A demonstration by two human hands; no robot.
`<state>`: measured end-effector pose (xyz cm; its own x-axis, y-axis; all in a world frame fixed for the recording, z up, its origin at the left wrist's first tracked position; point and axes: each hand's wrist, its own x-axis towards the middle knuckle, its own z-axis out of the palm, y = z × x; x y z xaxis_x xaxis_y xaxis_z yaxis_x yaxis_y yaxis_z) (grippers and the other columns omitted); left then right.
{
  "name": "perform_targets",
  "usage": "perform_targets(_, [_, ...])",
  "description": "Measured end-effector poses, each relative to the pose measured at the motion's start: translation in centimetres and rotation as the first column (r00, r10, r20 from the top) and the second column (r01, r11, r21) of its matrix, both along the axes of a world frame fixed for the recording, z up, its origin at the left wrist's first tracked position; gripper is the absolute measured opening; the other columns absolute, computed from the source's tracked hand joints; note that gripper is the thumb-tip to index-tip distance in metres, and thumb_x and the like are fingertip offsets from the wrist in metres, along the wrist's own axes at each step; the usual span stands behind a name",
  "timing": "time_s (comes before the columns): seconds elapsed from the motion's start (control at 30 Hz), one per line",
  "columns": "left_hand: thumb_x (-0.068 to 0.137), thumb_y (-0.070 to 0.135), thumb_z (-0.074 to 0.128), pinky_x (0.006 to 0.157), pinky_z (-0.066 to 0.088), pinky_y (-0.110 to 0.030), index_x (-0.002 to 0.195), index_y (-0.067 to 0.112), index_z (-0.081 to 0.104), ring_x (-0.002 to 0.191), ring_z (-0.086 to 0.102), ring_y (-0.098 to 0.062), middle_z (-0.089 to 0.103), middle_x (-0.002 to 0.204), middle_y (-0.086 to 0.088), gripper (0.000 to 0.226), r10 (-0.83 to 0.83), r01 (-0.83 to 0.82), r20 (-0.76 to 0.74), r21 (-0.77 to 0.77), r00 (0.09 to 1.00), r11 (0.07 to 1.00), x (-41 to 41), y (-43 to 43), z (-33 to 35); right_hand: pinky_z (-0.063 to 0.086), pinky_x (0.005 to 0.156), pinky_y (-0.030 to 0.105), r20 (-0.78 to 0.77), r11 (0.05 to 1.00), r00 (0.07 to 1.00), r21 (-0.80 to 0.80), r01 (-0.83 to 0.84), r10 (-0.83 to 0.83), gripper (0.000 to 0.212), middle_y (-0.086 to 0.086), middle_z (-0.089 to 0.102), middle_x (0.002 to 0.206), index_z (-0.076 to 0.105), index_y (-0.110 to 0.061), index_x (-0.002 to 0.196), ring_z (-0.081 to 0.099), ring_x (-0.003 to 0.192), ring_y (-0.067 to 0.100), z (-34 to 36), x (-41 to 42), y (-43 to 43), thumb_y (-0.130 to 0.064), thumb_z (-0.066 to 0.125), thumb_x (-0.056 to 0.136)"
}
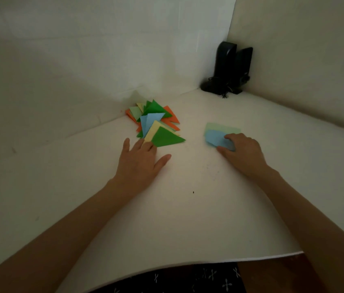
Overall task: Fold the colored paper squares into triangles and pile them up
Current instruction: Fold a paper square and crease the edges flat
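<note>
Blue square (216,138) pinched by my right hand (243,154); light green sheet (223,127) beneath could drag along. Left hand (139,163) flat, touching pile (156,121).

dim, grey-green picture. the brightest patch lies on the white table (188,176) between the left hand (139,163) and right hand (243,155), fading to murk outward of both. the blue paper (215,138) under the right hand looks washed out, soft-edged. black speakers (230,68) far beyond it lose detail. wide-angle bend curves the table edge behind the wrists.
</note>
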<state>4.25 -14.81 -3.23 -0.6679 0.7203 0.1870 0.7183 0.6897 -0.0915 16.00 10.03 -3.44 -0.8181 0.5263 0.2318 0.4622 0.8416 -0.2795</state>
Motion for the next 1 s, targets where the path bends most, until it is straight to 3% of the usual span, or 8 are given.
perform_targets(0.17, [0.095, 0.055, 0.018, 0.112, 0.009, -0.047, 0.12, 0.013, 0.053, 0.131, 0.034, -0.021, 0.049, 0.132, -0.003, 0.06, 0.069, -0.071, 0.044, 0.038, 0.997, 0.997, -0.5, 0.9, 0.0, 0.03, 0.097, 0.038, 0.097, 0.949, 0.995, 0.31, -0.062, 0.034, 0.036, 0.008, 0.059, 0.114, 0.057, -0.017, 0.118, 0.057, 0.099, 0.029, 0.3, 0.5, -0.8, -0.039, 0.037, 0.099])
perform_targets(0.3, [0.097, 0.048, 0.026, 0.111, 0.012, -0.047, 0.123, 0.011, 0.051, 0.132, 0.032, -0.024, 0.046, 0.134, -0.007, 0.052, 0.059, -0.059, 0.004, 0.036, 0.998, 0.998, -0.5, 1.0, 0.1, 0.039, 0.046, 0.031, -0.111, 0.883, 0.979, 0.458, -0.101, 0.169, 0.035, 0.011, 0.058, 0.067, 0.061, -0.007, 0.075, 0.056, 0.052, 0.032, 0.8, 0.9, -1.6, -0.027, 0.041, 0.095])
perform_targets(0.43, [0.095, 0.038, 0.043, 0.094, 0.038, -0.036, 0.118, 0.006, 0.059, 0.11, 0.055, -0.027, 0.059, 0.118, -0.011, 0.042, -0.138, 0.027, 0.154, 0.568, 0.978, 0.822, 2.3, 0.3, 0.6, 0.042, 0.043, 0.029, -0.26, 0.79, 0.879, 0.585, -0.185, 0.399, 0.027, 0.008, 0.06, 0.067, 0.064, -0.01, 0.074, 0.056, 0.054, 0.03, 1.3, 1.8, -3.3, -0.02, 0.047, 0.092])
perform_targets(0.53, [0.084, 0.051, 0.05, 0.084, 0.049, -0.027, 0.1, 0.02, 0.061, 0.091, 0.066, -0.013, 0.066, 0.108, -0.003, 0.036, -0.427, -0.45, 0.734, 0.668, 0.528, 0.592, 5.0, -0.2, 2.4, 0.049, 0.053, 0.033, -0.242, 0.694, 0.758, 0.627, -0.354, 0.606, 0.017, 0.009, 0.068, 0.086, 0.069, -0.007, 0.088, 0.062, 0.069, 0.029, 1.5, 2.7, -5.5, -0.014, 0.054, 0.092])
perform_targets(0.6, [0.083, 0.043, 0.054, 0.078, 0.054, -0.03, 0.094, 0.019, 0.056, 0.079, 0.069, -0.014, 0.067, 0.099, -0.007, 0.026, -0.554, -0.694, 0.805, 0.523, 0.213, 0.495, 4.8, -0.3, 2.7, 0.05, 0.06, 0.032, -0.205, 0.621, 0.673, 0.632, -0.464, 0.711, 0.016, 0.011, 0.069, 0.094, 0.07, -0.004, 0.094, 0.065, 0.079, 0.028, 1.1, 2.8, -6.8, -0.013, 0.056, 0.092])
perform_targets(0.67, [0.084, 0.021, 0.06, 0.072, 0.057, -0.03, 0.095, 0.011, 0.056, 0.07, 0.069, -0.014, 0.066, 0.093, -0.012, 0.016, -0.641, -0.802, 0.763, 0.436, 0.088, 0.408, 4.3, -0.9, 2.5, 0.052, 0.065, 0.033, -0.164, 0.557, 0.606, 0.625, -0.547, 0.778, 0.016, 0.013, 0.069, 0.099, 0.071, -0.004, 0.098, 0.066, 0.085, 0.029, 0.5, 2.7, -7.5, -0.012, 0.059, 0.091])
perform_targets(0.8, [0.084, -0.009, 0.054, 0.066, 0.058, -0.026, 0.112, 0.009, 0.057, 0.074, 0.069, -0.016, 0.066, 0.093, -0.013, 0.033, -0.674, -0.781, 0.733, 0.472, 0.09, 0.408, 4.0, -2.0, 1.4, 0.053, 0.069, 0.034, -0.097, 0.488, 0.547, 0.598, -0.636, 0.831, 0.019, 0.013, 0.069, 0.101, 0.071, -0.004, 0.101, 0.066, 0.087, 0.029, 0.1, 2.5, -8.0, -0.013, 0.057, 0.092])
perform_targets(1.0, [0.085, -0.017, 0.044, 0.074, 0.056, -0.022, 0.097, 0.003, 0.064, 0.084, 0.068, -0.013, 0.065, 0.105, -0.011, 0.03, -0.743, -0.749, 0.647, 0.576, 0.173, 0.328, 3.9, -2.0, 1.1, 0.045, 0.088, 0.034, -0.194, 0.635, 0.627, 0.458, -0.622, 0.755, 0.03, 0.01, 0.064, 0.115, 0.066, -0.007, 0.113, 0.058, 0.106, 0.026, 0.4, 1.2, -9.0, -0.008, 0.056, 0.084])
